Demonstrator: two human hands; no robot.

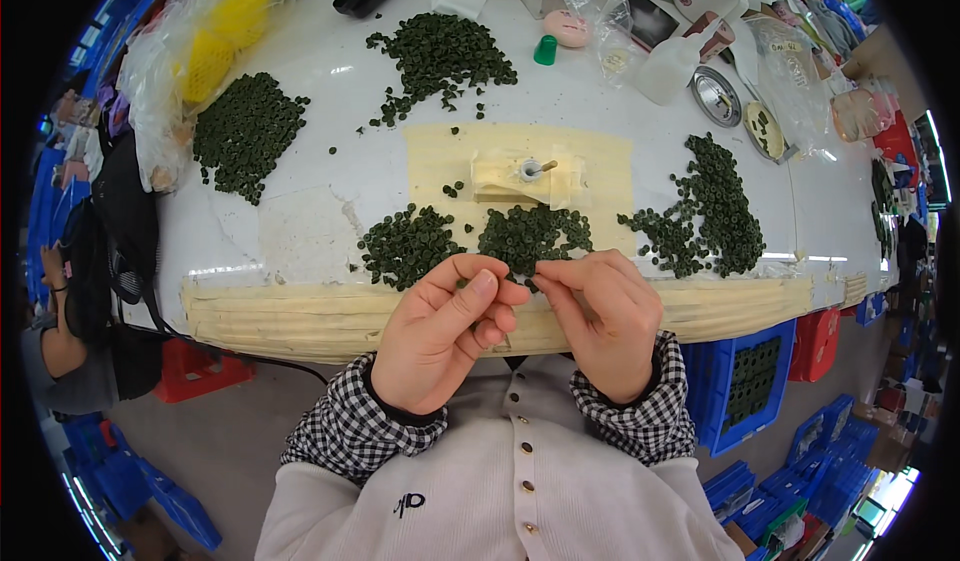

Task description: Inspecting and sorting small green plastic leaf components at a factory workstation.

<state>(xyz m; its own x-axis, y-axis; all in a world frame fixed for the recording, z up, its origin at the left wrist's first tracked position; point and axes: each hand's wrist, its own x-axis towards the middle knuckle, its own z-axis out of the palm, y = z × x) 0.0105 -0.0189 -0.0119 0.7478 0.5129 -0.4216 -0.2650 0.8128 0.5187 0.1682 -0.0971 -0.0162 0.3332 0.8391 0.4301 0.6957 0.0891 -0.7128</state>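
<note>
My left hand (445, 326) is closed at the table's near edge, its thumb laid against the curled fingers; what lies inside them is hidden. Just to its right, my right hand (608, 321) pinches a small dark green part (530, 283) between thumb and forefinger. Right behind the fingertips is a heap of small dark green ring-shaped parts (530, 239), with a second heap (410, 245) to its left. Beyond them a taped block with an upright metal tube (530, 169) and a thin stick in it is fixed on yellowish tape.
More heaps of green parts lie at the far left (248, 136), back (445, 56) and right (715, 206). A green cap (545, 51), a white bottle (670, 66) and a round tin (716, 96) stand at the back right. Below the table's right side is a blue crate (745, 386).
</note>
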